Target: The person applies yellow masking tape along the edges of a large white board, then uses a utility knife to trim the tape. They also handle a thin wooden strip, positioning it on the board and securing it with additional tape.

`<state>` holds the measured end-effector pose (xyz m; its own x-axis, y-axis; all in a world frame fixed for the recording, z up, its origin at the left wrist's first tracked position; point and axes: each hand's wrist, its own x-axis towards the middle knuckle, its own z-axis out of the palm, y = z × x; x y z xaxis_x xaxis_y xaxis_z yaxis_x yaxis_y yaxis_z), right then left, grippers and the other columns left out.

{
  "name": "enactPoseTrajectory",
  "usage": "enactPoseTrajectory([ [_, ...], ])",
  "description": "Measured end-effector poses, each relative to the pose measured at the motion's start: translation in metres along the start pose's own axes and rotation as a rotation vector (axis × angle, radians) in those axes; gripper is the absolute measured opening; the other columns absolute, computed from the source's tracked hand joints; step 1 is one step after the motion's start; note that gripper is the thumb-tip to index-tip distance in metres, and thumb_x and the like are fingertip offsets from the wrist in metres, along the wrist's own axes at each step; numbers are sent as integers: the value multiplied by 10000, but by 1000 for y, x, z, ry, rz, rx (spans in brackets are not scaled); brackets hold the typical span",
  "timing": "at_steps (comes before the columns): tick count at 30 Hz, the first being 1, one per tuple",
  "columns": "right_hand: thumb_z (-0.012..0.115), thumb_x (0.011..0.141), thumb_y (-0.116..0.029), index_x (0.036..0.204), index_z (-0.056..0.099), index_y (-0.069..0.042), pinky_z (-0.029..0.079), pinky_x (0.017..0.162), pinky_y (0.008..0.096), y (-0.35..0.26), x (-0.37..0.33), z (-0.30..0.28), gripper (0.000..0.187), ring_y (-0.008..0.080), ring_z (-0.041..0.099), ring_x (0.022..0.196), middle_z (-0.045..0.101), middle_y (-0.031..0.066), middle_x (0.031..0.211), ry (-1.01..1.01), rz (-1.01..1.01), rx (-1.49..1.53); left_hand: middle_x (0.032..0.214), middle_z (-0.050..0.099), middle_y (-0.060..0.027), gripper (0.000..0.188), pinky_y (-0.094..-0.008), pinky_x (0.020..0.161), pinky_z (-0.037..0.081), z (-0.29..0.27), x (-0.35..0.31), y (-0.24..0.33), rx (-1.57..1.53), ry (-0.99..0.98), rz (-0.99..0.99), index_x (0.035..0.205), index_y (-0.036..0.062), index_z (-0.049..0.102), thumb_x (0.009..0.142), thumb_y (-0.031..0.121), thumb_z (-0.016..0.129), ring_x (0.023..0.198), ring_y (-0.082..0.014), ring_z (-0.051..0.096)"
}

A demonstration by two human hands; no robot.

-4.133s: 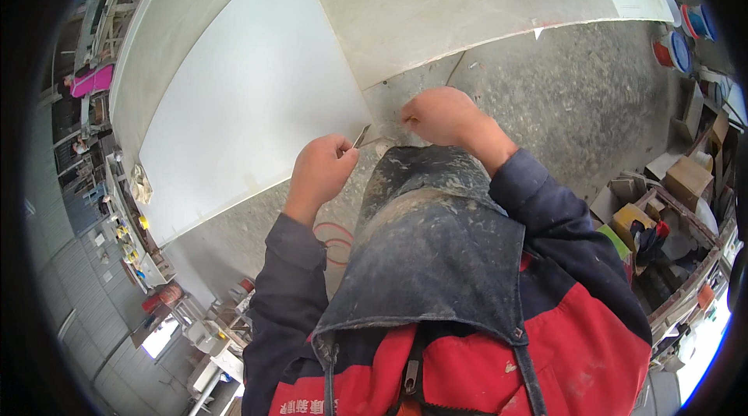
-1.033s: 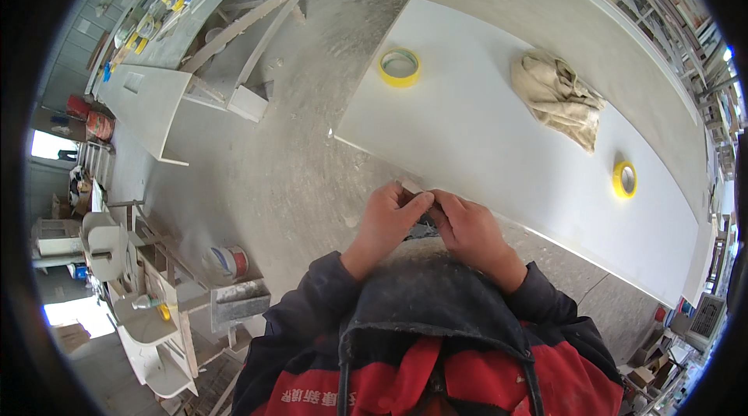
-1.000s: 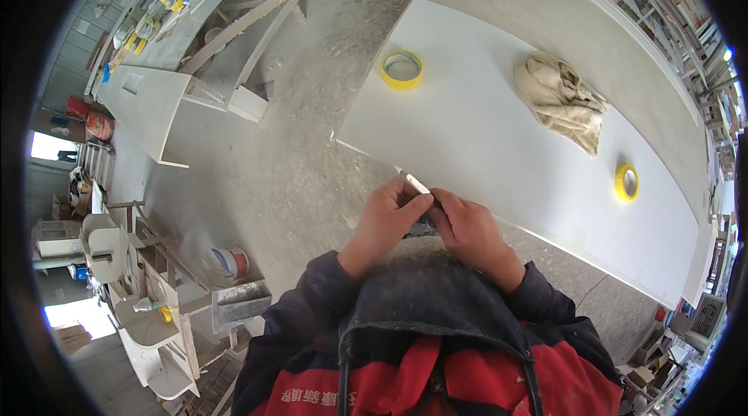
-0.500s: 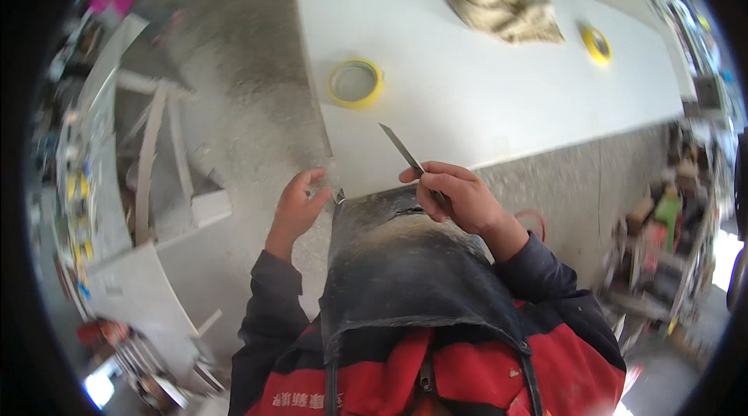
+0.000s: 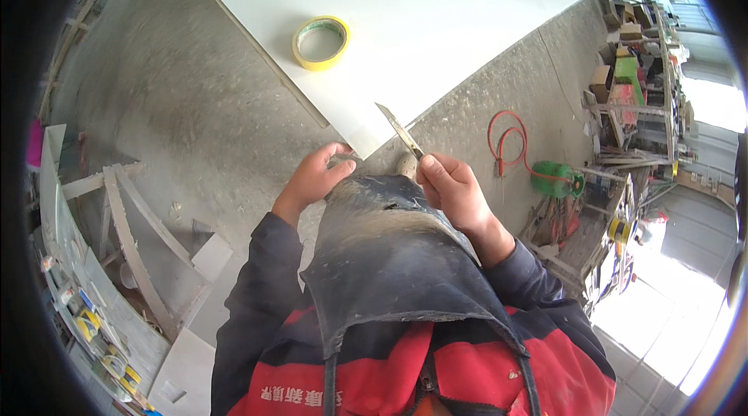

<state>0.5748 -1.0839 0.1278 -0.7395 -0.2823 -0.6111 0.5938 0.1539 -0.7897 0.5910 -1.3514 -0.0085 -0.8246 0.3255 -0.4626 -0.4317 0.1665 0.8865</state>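
Clamping the right hand's fingers on the handle of a utility knife, pointing the bare blade forward and slightly leftward, across the near corner of a white panel. Holding the left hand just beside that corner with thumb and forefinger apart. Facing a yellow roll of adhesive tape on the panel, beyond the left hand. Wearing a stained dark apron. Standing with a looped red hose off to the right, near a green tank.

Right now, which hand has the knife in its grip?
The right hand: it holds the knife, blade pointing toward the white panel. The left hand is half open by the panel's corner, without a knife.
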Motion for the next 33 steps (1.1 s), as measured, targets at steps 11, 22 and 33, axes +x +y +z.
enactPoseTrajectory([
  [11,619,1032,-274,915,636,-59,513,652,530,27,-4,32,245,458,649,754,650,227,768,221,-350,-1074,778,659,-8,286,-281,723,465,-5,4,2,24,1,5,925,28,693,1026,294,660,746,-90,585],
  [22,578,1051,-316,888,614,-55,547,625,536,34,13,51,310,436,691,697,673,213,713,187,-258,-1349,719,647,-11,300,-292,655,460,-1,3,2,-116,26,-61,846,32,685,981,300,686,671,-103,571],
  [33,542,1063,-319,893,654,-38,572,673,508,27,23,64,347,412,723,756,706,204,765,131,-150,-1401,727,655,-10,266,-279,666,455,0,4,-2,-201,22,-52,850,42,687,973,277,688,678,-98,579],
])
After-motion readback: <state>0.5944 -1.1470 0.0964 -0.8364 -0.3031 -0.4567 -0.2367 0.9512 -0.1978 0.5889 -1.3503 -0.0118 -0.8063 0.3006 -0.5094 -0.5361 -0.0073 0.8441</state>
